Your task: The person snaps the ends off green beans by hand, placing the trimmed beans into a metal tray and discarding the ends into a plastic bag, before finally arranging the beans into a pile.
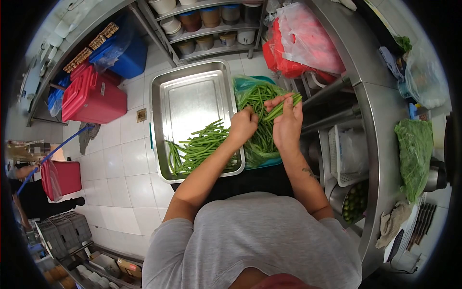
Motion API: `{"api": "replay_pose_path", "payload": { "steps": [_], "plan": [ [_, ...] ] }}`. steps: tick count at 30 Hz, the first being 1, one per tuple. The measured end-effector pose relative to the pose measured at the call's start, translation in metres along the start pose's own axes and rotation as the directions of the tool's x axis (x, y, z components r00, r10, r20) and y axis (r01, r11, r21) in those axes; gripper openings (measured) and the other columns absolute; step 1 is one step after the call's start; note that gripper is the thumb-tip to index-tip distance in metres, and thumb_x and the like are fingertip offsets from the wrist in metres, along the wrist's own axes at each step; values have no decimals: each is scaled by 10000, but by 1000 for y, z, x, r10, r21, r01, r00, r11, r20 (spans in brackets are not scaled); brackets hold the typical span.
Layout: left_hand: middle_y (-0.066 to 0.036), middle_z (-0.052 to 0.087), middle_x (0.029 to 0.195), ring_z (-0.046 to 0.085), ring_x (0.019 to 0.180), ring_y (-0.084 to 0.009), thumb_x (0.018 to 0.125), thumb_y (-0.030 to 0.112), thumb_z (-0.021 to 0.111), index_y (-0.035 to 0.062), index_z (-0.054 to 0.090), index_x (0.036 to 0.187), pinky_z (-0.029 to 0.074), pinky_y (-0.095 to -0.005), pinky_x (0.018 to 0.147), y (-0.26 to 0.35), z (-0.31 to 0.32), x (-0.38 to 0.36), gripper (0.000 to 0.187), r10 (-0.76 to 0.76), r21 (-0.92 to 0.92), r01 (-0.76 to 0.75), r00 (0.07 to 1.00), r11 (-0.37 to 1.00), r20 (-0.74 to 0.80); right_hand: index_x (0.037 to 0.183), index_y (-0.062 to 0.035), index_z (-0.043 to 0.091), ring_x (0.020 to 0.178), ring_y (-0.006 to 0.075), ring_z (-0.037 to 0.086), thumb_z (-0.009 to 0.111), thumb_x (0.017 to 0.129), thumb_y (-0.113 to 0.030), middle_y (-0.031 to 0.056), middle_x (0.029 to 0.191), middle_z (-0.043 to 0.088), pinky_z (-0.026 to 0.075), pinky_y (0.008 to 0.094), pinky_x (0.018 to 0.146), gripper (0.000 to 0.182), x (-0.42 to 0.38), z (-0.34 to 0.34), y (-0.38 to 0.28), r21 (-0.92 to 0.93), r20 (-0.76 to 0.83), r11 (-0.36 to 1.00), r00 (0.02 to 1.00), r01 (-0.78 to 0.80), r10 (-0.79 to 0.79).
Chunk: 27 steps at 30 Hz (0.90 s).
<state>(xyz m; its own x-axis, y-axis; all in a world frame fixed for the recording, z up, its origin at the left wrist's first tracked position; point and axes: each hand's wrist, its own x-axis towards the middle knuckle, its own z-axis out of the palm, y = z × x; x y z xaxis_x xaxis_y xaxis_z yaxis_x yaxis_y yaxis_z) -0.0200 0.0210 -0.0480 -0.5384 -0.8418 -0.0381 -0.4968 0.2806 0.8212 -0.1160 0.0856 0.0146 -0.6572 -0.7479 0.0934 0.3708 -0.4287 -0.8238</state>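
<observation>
My right hand (pixel 288 126) is closed round a small bundle of green beans (pixel 280 109), which sticks out past the fingers. My left hand (pixel 243 126) has its fingers curled and pressed together at the edge of the loose beans; the fingertips are partly hidden. Beneath both hands, a clear plastic bag (pixel 245 83) full of long green beans (pixel 262 137) sits in a teal container (pixel 263 79). To the left lies a wide steel tray (pixel 192 96), with a pile of green beans (pixel 204 147) in its near part.
Shelves with tubs (pixel 211 18) stand at the far side. Red bins (pixel 98 94) and a blue bin (pixel 130 53) are to the left. A steel counter (pixel 380 125) runs along the right, with bagged greens (pixel 414 154) on it. Another person (pixel 36 195) is at far left.
</observation>
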Motion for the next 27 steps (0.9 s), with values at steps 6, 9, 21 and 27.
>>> {"api": "replay_pose_path", "payload": {
  "steps": [6, 9, 21, 27],
  "plan": [
    [-181, 546, 714, 558, 719, -353, 858, 127, 573, -13, 565, 765, 445, -417, 660, 32, -30, -14, 168, 229, -306, -189, 968, 933, 99, 1064, -49, 394, 890, 246, 601, 346, 1020, -182, 106, 921, 541, 482, 376, 783, 148, 11, -20, 3, 41, -58, 996, 995, -75, 78],
    [-177, 530, 713, 552, 753, -366, 806, 74, 576, -11, 552, 747, 443, -438, 673, 30, -25, -11, 106, 363, -233, -356, 932, 905, -13, 1064, -48, 393, 881, 245, 603, 344, 1020, -174, 108, 914, 544, 486, 368, 771, 142, 10, -16, 6, 45, -57, 995, 994, -89, 92],
    [-135, 537, 593, 519, 543, -240, 850, 197, 600, -16, 585, 726, 420, -366, 537, 12, -21, -11, 246, 27, -315, -9, 998, 949, 53, 1102, -43, 373, 971, 288, 600, 350, 1022, -214, 138, 959, 560, 475, 413, 861, 190, 12, -32, 16, 131, -169, 979, 970, -154, 175],
    [-41, 506, 571, 435, 539, -104, 847, 210, 660, -6, 588, 752, 380, -274, 509, 22, 1, -16, 246, 46, -442, -28, 998, 896, 30, 1083, -39, 372, 979, 289, 599, 348, 1022, -222, 138, 967, 562, 470, 408, 868, 194, 7, -14, 15, 71, -174, 991, 977, -113, 123]
  ]
}}
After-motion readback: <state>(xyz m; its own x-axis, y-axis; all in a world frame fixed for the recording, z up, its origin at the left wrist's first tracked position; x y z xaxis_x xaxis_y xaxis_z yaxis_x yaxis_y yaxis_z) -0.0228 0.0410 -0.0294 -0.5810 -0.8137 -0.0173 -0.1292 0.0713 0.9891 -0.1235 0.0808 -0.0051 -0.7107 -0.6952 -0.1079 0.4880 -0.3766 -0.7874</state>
